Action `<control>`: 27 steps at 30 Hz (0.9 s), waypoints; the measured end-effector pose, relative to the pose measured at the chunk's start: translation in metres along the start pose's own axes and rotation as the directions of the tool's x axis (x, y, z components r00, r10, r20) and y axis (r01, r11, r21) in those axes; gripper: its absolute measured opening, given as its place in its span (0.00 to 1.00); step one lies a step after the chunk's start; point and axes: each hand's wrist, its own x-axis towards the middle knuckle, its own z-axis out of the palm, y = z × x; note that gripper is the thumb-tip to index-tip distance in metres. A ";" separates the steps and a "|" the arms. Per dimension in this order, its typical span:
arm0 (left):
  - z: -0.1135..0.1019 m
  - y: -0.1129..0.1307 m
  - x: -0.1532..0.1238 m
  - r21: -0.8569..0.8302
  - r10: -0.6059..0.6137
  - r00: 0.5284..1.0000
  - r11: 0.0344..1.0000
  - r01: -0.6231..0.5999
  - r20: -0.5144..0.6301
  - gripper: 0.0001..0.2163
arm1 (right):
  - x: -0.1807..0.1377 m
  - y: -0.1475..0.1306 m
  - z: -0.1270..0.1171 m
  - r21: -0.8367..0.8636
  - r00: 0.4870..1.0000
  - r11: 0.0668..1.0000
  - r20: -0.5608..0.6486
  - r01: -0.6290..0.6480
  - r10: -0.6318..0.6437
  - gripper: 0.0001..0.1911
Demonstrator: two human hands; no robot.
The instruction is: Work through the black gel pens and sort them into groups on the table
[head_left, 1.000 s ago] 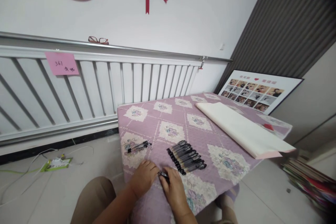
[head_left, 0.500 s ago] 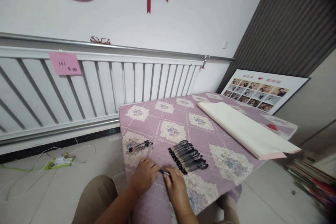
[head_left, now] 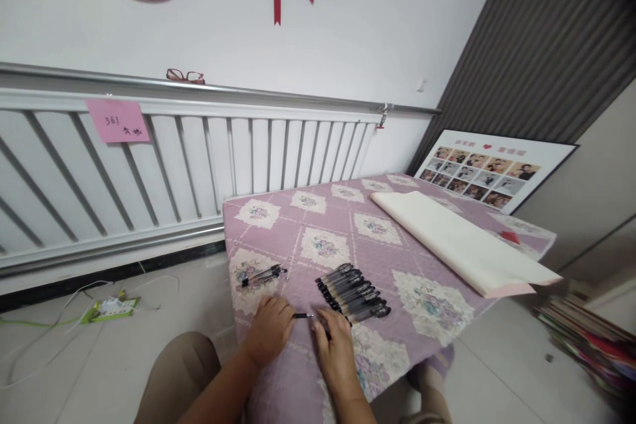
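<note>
My left hand [head_left: 272, 326] is closed around a black pen [head_left: 300, 316] near the table's front left. The pen's slim bare tip points right, toward my other hand. Curled fingers of my right hand [head_left: 334, 339] grip a small dark piece, apparently the pen cap [head_left: 325, 326], mostly hidden by them. A gap separates the pen tip from this hand. Just beyond the right hand lies a slanted row of several capped black gel pens [head_left: 354, 293], side by side. A few more pens [head_left: 264, 275] lie in a small group beyond my left hand.
A purple floral cloth [head_left: 330, 212] covers the table. A large cream sheet [head_left: 447, 238] lies on its right side, with a photo board [head_left: 491, 169] behind. A white radiator [head_left: 238, 152] lines the wall. On the floor are a power strip [head_left: 112, 308] and stacked papers [head_left: 591, 338].
My hands have drawn slightly apart. The pen that bridged them now shows its bare tip, with the dark cap-like piece separated in my right hand. The view has shifted slightly.
</note>
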 end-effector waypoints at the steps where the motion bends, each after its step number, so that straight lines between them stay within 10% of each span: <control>1: 0.001 0.000 0.000 0.003 0.015 1.000 1.000 -0.015 0.010 0.05 | 0.000 -0.001 -0.001 0.004 1.000 1.000 0.005 0.004 -0.004 0.11; 27: 0.007 -0.004 0.001 0.019 0.105 0.991 0.994 -0.107 0.078 0.05 | -0.001 -0.007 0.000 0.069 0.991 0.997 0.127 0.036 -0.045 0.03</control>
